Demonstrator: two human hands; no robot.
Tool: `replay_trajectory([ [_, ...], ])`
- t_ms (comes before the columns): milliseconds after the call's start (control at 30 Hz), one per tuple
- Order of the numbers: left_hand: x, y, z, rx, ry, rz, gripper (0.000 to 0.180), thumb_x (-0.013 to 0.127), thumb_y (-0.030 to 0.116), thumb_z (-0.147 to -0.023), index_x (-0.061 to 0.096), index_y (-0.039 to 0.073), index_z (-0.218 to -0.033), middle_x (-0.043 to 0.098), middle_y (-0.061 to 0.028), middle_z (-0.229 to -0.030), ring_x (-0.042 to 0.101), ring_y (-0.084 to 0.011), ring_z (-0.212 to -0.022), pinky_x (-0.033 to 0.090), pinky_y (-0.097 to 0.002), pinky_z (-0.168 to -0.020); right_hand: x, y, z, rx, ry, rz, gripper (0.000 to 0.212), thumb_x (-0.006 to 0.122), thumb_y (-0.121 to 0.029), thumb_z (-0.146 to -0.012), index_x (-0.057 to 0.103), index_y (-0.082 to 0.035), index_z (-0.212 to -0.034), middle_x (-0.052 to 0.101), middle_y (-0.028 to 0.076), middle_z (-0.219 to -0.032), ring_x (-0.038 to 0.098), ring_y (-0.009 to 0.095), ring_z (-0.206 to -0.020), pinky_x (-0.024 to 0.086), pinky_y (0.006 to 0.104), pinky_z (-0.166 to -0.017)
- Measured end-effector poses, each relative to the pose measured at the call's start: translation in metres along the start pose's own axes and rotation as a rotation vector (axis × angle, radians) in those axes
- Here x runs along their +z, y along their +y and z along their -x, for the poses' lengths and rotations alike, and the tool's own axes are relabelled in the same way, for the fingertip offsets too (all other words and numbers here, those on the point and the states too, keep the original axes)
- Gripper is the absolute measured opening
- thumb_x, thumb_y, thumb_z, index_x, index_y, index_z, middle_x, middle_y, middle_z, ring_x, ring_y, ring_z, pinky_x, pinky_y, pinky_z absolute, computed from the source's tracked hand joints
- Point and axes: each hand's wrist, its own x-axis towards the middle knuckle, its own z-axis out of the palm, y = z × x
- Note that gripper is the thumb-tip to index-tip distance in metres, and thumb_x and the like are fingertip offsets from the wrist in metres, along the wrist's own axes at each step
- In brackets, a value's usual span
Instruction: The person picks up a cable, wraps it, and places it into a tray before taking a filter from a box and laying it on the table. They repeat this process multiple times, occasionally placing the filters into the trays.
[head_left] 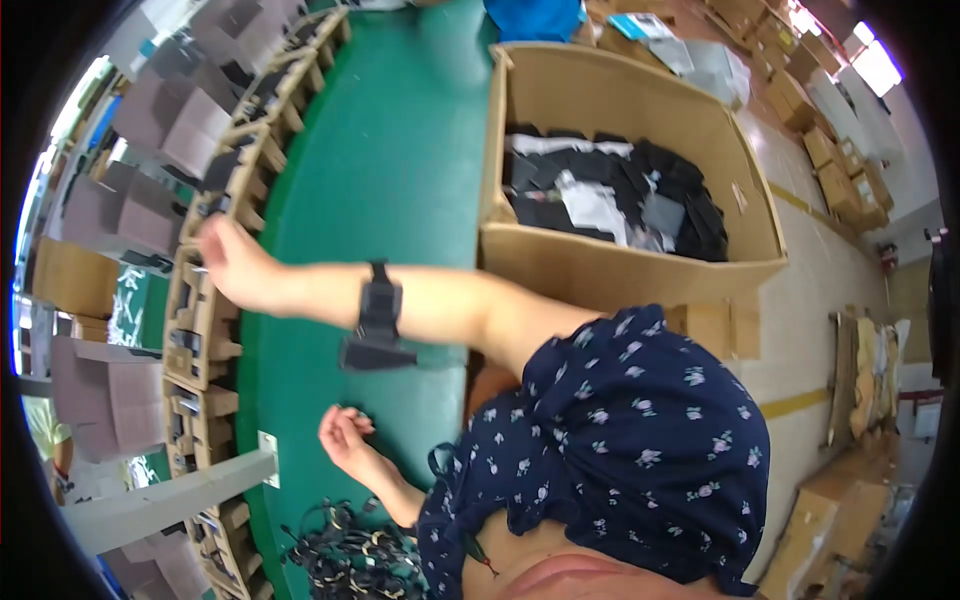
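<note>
Cardboard tray (225,335) beside right hand (238,265), its grip unclear; left hand (347,440) half-open.

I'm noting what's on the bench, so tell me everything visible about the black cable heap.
The black cable heap is a loose tangle of thin, plastic-looking cords with pale bits among them. It lies on the green worktop, reaching the picture's lower edge. The left hand is nearby, with no clear contact.
</note>
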Motion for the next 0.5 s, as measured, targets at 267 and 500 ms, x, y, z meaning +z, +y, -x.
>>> replay_trajectory([
  [267, -0.008, -0.015, 0.006, 0.010, -0.007, -0.044, 0.019, 0.047, 0.007, -0.090, 0.049, -0.001, -0.107, 0.058, -0.0073, -0.087, 0.052, -0.0096, -0.067, 0.043, -0.0193, -0.058, -0.205, -0.170, -0.035, -0.208, -0.140, 0.129, 0.031, 0.057, -0.009, -0.079, 0.048, -0.001, -0.108, 0.055, 0.008, -0.091, 0.055, 0.015, -0.081, 0.047, 0.0264, -0.070],
  [500, 0.000, -0.018, -0.001, 0.006, -0.008, -0.356, 0.017, 0.048, 0.007, -0.089, 0.053, 0.002, -0.105, 0.059, -0.0040, -0.087, 0.047, -0.0042, -0.062, 0.037, -0.0150, -0.054, -0.427, -0.223, 0.004, 0.165, 0.134, 0.720, 0.031, 0.059, -0.017, -0.083, 0.048, -0.004, -0.109, 0.055, 0.003, -0.093, 0.054, 0.011, -0.086, 0.047, 0.0255, -0.070],
])
